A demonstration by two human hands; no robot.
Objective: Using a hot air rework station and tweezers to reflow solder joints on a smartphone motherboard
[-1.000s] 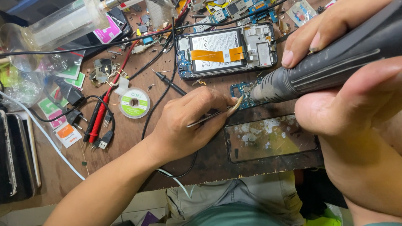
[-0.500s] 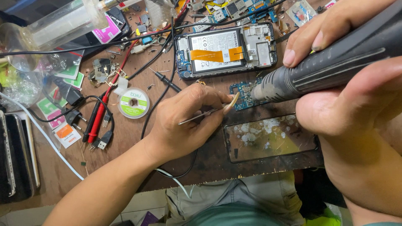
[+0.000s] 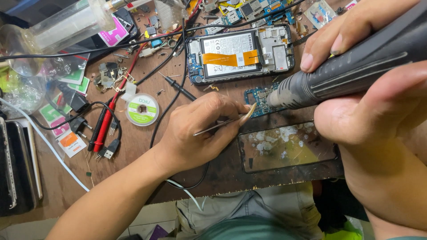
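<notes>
- At centre frame, the left hand (image 3: 200,131) pinches metal tweezers (image 3: 224,124), tips pointing right toward the small blue circuit board (image 3: 262,100).
- From the right edge, the right hand (image 3: 369,89) grips a grey hot-air tool (image 3: 351,73), its long axis slanting down-left, nozzle over the board.
- Both hands sit equally close, the board between them on the table (image 3: 147,142).

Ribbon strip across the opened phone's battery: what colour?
Orange, seen in the head view: ribbon strip on the opened phone.

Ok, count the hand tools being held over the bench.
2: thin metal tweezers in the left hand, and a dark hot-air handpiece in the right hand, nozzle at the small blue circuit board.
</notes>
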